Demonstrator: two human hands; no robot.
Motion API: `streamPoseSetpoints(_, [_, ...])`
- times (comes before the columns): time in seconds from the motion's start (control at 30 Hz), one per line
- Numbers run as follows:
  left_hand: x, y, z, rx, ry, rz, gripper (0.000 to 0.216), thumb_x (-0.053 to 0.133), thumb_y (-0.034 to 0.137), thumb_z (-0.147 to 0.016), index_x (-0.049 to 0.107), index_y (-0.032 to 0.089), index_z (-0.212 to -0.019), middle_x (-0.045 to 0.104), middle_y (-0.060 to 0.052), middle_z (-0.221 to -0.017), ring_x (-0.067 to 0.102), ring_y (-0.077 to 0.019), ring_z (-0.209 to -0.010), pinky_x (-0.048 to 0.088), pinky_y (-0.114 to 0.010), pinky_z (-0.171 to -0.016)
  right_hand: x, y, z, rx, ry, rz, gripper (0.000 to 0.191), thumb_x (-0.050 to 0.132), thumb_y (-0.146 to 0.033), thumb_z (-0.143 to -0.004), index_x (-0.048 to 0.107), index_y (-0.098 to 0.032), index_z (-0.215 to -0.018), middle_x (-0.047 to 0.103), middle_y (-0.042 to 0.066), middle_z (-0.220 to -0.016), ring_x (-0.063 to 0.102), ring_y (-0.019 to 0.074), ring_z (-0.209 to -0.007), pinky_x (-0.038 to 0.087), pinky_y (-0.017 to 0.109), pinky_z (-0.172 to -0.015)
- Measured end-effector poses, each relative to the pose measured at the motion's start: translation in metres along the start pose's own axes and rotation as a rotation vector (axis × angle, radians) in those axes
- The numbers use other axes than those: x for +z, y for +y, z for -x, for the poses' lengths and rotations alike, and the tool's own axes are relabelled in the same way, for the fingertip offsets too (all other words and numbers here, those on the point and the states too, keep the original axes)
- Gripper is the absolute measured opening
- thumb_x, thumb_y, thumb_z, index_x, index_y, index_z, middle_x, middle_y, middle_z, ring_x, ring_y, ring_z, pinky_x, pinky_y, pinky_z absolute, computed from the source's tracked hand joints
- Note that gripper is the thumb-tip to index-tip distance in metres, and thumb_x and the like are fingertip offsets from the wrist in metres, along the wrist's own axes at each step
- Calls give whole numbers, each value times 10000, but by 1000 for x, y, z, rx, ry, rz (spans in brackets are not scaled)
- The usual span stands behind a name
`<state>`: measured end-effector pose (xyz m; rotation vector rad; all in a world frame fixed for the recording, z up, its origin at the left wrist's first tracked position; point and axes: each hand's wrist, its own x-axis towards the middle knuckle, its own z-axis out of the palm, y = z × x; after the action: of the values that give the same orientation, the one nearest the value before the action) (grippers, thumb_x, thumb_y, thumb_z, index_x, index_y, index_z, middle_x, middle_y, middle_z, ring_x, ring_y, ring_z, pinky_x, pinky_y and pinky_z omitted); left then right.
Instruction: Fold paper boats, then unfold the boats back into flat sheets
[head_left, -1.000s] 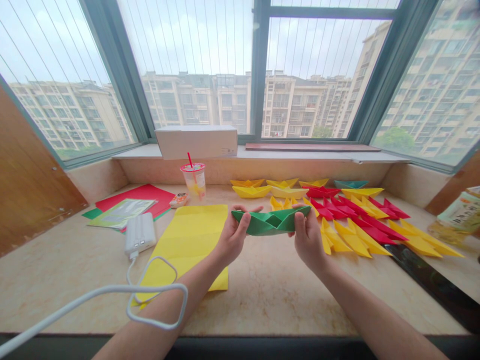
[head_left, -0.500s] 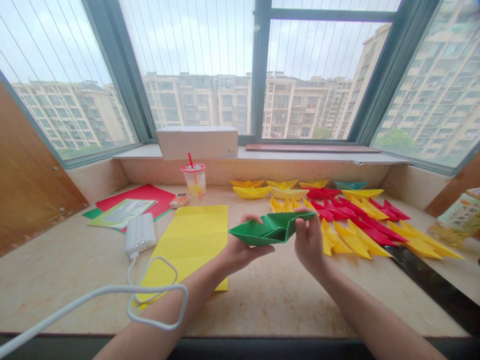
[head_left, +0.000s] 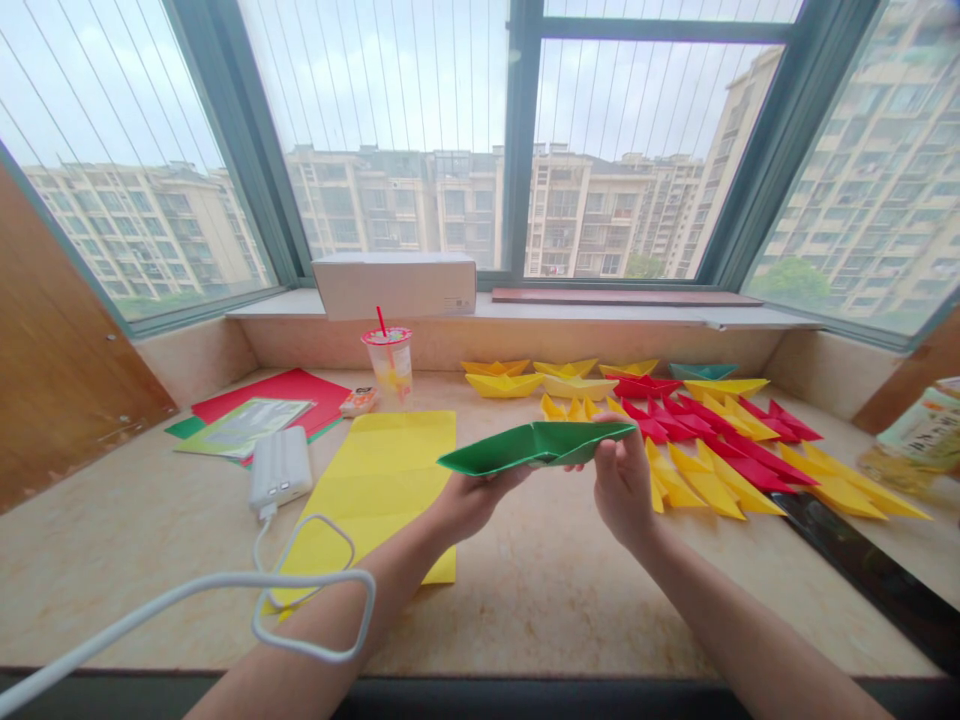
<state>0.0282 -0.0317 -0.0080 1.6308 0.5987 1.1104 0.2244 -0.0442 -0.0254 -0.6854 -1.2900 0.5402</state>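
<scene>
A green folded paper boat point(head_left: 525, 447) is held in the air above the stone counter point(head_left: 540, 590), with both hands on it. My left hand point(head_left: 469, 500) supports it from below near its left half, fingers curled under the paper. My right hand point(head_left: 622, 480) pinches its right end between thumb and fingers. The boat lies nearly flat, its long side towards me. A creased yellow paper sheet point(head_left: 375, 480) lies on the counter just left of my hands.
Rows of yellow and red folded paper boats point(head_left: 712, 440) cover the counter to the right. A drink cup with a red straw point(head_left: 390, 362), red sheets point(head_left: 292, 392), a white power bank point(head_left: 279, 466) with cable, a white box point(head_left: 394, 283) and a bottle point(head_left: 919, 440) stand around.
The green boat has tipped from upright to nearly flat and shifted a little left. My left hand slid from gripping its end to supporting it from underneath.
</scene>
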Motion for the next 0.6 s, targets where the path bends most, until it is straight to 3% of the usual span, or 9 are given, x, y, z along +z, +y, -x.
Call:
streamPoseSetpoints(0.13, [0, 5, 0, -44, 3, 5, 222, 703, 374, -833, 766, 217, -977, 754, -46, -1058, 646, -285, -1084, 462, -439, -1023, -4, 2, 2, 61, -91, 27, 447, 696, -564, -794, 585, -260, -1103, 688, 53, -929, 678, 223, -816, 556, 362, -698])
streamPoseSetpoints(0.27, [-1, 8, 0, -55, -16, -30, 217, 705, 374, -830, 777, 216, -960, 762, -48, -1038, 667, -290, -1049, 485, -441, -998, -5, 2, 0, 127, -206, -25, 245, 757, -418, -773, 693, -262, -950, 716, 41, -936, 676, 246, -890, 543, 410, -798])
streamPoseSetpoints(0.4, [-1, 7, -1, -72, -30, -47, 256, 688, 373, -850, 767, 220, -1039, 753, -50, -1084, 666, -291, -1069, 491, -439, -1000, -3, -2, -4, 117, -190, -61, 98, 747, -342, -789, 726, -261, -840, 721, 17, -816, 668, 218, -791, 533, 383, -756])
streamPoseSetpoints(0.6, [-1, -6, 3, -111, -57, 117, 368, 705, 454, -827, 756, 175, -1061, 744, -90, -1101, 667, -315, -1084, 487, -490, -1017, -1, -8, -2, 65, -136, 27, 126, 728, -345, -800, 716, -229, -752, 688, 16, -706, 632, 196, -675, 514, 345, -646])
